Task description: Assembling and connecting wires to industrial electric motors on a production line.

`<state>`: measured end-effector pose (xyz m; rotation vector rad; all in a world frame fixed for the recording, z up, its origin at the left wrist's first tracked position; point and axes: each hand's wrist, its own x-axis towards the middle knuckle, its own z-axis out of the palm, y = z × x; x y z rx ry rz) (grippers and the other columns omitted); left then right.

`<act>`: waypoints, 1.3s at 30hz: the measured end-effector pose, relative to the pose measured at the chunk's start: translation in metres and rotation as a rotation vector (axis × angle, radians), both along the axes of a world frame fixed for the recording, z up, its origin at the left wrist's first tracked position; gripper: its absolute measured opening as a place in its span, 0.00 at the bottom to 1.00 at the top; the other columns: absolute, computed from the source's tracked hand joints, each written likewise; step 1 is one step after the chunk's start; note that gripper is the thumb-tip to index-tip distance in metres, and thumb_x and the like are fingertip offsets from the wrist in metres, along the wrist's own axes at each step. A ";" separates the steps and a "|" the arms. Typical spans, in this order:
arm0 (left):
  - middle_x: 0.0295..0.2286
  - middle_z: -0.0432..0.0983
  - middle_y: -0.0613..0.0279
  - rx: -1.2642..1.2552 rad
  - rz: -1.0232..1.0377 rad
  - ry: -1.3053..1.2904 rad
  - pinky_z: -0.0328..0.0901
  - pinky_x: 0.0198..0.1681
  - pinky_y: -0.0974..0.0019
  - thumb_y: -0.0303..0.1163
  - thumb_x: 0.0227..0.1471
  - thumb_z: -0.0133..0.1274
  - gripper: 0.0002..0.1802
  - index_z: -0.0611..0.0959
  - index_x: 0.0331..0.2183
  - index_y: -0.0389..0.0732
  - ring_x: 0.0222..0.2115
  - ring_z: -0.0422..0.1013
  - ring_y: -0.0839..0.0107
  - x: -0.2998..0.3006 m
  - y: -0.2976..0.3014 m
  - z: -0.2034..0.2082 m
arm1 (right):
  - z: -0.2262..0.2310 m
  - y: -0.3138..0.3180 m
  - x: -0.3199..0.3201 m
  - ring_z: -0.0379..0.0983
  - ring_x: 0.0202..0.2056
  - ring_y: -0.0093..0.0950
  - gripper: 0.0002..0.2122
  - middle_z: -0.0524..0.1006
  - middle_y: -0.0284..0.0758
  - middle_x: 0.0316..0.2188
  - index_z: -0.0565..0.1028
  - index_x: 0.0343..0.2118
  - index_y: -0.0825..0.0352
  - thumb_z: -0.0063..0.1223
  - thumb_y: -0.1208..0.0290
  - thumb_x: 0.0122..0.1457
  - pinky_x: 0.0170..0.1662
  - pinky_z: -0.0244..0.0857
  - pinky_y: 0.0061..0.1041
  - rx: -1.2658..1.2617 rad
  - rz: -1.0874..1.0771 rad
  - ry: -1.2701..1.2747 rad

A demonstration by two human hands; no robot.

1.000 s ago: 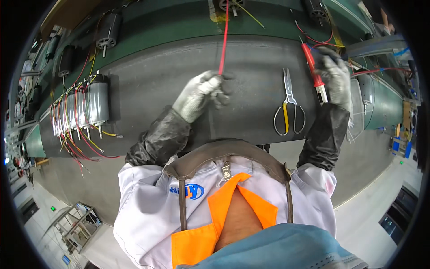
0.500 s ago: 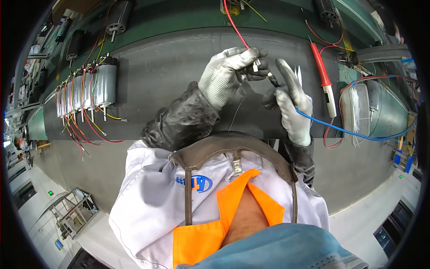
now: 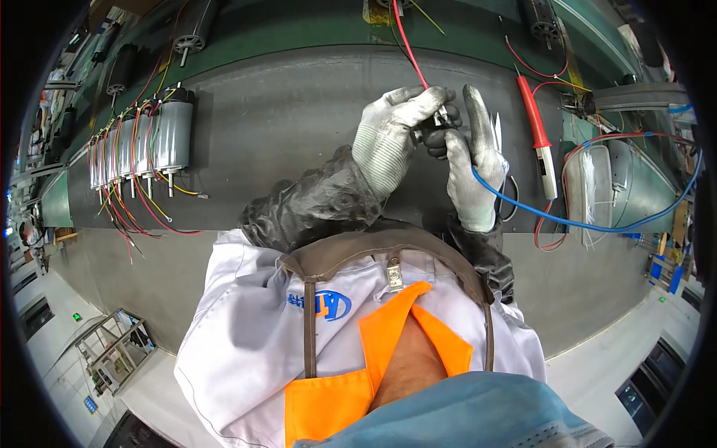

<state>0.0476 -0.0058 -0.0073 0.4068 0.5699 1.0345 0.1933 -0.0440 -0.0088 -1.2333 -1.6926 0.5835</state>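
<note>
Both hands wear grey-white gloves with dark fingertips and meet over the dark work mat. My left hand is closed, pinching the end of a red wire that runs down from the far edge. A small pale connector piece shows at its fingertips. My right hand is closed around a blue cable, thumb against the left fingertips and index finger stretched upward. The cable's end is hidden between the hands. Scissors lie partly behind the right hand, a handle loop showing beside it.
Several silver cylindrical motors with red and yellow leads stand at left. On the right lie a red-and-white test probe and a clear tray. Dark motors sit on the green surface beyond the mat.
My right hand has moved left and up to meet the left hand. The black tip seen between them earlier is now hidden. My left hand has shifted slightly right, still pinching the red wire.
</note>
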 end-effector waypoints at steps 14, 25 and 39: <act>0.34 0.80 0.53 -0.083 0.053 -0.125 0.71 0.36 0.65 0.35 0.63 0.52 0.16 0.79 0.45 0.31 0.32 0.77 0.67 0.008 -0.003 -0.016 | -0.001 -0.003 0.007 0.78 0.41 0.22 0.27 0.83 0.37 0.42 0.67 0.62 0.70 0.52 0.78 0.56 0.70 0.41 0.43 -0.144 -0.035 0.164; 0.34 0.80 0.56 -0.060 0.089 -0.085 0.72 0.34 0.68 0.35 0.64 0.51 0.16 0.80 0.44 0.32 0.33 0.77 0.69 0.008 -0.007 -0.009 | 0.001 -0.003 0.001 0.78 0.45 0.25 0.27 0.83 0.37 0.42 0.68 0.61 0.69 0.52 0.76 0.57 0.70 0.40 0.44 -0.132 -0.024 0.079; 0.35 0.79 0.58 -0.033 0.011 -0.035 0.70 0.38 0.67 0.39 0.62 0.52 0.18 0.81 0.43 0.33 0.35 0.75 0.71 0.002 0.006 -0.058 | -0.004 0.013 0.055 0.77 0.46 0.35 0.28 0.75 0.44 0.54 0.67 0.62 0.67 0.58 0.73 0.56 0.58 0.63 0.37 -0.050 0.054 -0.266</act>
